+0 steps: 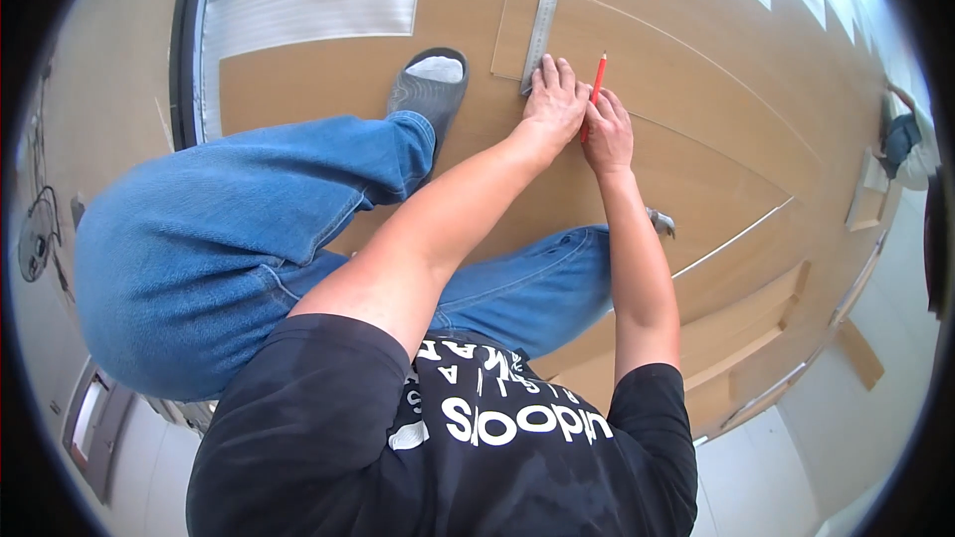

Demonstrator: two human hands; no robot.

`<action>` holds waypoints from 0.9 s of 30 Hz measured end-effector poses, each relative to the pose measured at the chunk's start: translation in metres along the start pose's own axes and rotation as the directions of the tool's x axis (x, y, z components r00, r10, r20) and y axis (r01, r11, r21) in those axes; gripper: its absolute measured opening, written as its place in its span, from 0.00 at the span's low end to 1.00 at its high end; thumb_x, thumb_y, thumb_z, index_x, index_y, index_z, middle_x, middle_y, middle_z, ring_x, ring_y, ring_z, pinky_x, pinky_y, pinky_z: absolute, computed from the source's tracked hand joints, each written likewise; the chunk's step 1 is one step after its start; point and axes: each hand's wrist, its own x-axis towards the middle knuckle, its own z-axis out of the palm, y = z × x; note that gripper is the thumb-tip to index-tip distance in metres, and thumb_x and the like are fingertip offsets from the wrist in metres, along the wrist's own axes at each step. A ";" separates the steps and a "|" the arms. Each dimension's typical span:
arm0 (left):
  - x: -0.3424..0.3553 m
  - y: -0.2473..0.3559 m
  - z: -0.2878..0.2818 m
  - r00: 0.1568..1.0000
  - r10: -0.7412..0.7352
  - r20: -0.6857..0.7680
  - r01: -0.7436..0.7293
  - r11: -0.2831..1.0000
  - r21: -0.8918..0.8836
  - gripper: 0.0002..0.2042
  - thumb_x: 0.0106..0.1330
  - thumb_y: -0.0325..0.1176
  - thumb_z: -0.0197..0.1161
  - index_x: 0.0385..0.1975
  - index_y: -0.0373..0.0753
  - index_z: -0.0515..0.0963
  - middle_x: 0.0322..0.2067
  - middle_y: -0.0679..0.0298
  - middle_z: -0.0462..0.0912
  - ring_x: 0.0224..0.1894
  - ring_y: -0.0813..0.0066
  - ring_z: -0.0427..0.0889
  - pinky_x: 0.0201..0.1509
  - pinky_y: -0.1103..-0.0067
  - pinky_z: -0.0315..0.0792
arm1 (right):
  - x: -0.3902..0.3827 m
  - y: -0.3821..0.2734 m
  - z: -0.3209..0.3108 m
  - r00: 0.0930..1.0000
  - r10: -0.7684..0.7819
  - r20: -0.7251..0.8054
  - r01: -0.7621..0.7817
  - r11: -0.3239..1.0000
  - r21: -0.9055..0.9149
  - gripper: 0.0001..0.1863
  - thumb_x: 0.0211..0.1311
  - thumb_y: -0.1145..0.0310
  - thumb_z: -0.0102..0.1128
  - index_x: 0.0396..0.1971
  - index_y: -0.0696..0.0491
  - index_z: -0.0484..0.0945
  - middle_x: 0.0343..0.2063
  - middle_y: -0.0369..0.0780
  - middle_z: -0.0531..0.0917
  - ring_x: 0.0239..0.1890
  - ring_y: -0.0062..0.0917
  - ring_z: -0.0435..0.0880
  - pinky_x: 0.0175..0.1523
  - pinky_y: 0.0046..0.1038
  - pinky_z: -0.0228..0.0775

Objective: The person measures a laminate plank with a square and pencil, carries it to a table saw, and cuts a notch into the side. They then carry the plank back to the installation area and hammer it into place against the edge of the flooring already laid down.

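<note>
My left hand [555,104] reaches forward to a steel square ruler [545,15], its fingers at the thicker near end. The ruler's scaled blade points away from me across the brown board [463,0]. Beside it, my right hand [608,134] holds a red pencil [601,73], its dark tip pointing up and away. The two hands almost touch. A thin pale outline on the board runs under the ruler and off to the right; I cannot tell whether it is a clear sheet or drawn lines.
My grey slipper [430,89] rests on the board left of the ruler. White foam sheeting [308,0] lies along the far left. A long pale strip [736,237] and cardboard pieces [746,328] lie at right. Another person [907,144] is at the far right edge.
</note>
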 end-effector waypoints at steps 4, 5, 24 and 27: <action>0.005 0.005 -0.009 0.999 0.003 0.052 -0.002 1.000 -0.016 0.24 0.68 0.38 0.59 0.62 0.35 0.69 0.67 0.34 0.60 0.69 0.28 0.60 0.67 0.45 0.64 | 0.003 0.012 -0.018 0.999 -0.011 0.040 0.009 0.999 0.038 0.18 0.58 0.73 0.58 0.50 0.48 0.81 0.51 0.38 0.83 0.59 0.35 0.78 0.63 0.37 0.70; 0.006 0.008 -0.007 0.998 -0.005 0.058 0.004 1.000 0.013 0.25 0.68 0.39 0.58 0.62 0.35 0.69 0.67 0.35 0.60 0.70 0.27 0.59 0.66 0.43 0.64 | 0.004 0.018 -0.028 0.999 -0.024 0.034 0.020 0.996 0.088 0.18 0.57 0.75 0.58 0.50 0.48 0.81 0.50 0.39 0.84 0.57 0.37 0.80 0.63 0.38 0.70; 0.008 0.009 0.012 0.999 -0.028 -0.026 0.030 0.997 0.073 0.29 0.67 0.42 0.60 0.64 0.31 0.68 0.65 0.32 0.63 0.69 0.26 0.58 0.63 0.38 0.65 | 0.171 -0.026 -0.059 0.888 -0.016 0.459 -0.162 0.924 0.345 0.15 0.72 0.56 0.55 0.43 0.53 0.78 0.26 0.46 0.86 0.33 0.43 0.84 0.39 0.39 0.75; 0.008 0.010 0.009 0.999 -0.028 0.040 0.025 0.998 0.066 0.24 0.71 0.38 0.55 0.64 0.34 0.69 0.67 0.32 0.59 0.70 0.22 0.54 0.63 0.32 0.60 | 0.175 -0.032 -0.061 0.864 0.006 0.503 -0.165 0.948 0.272 0.16 0.72 0.55 0.53 0.42 0.53 0.78 0.25 0.45 0.86 0.33 0.43 0.84 0.39 0.40 0.76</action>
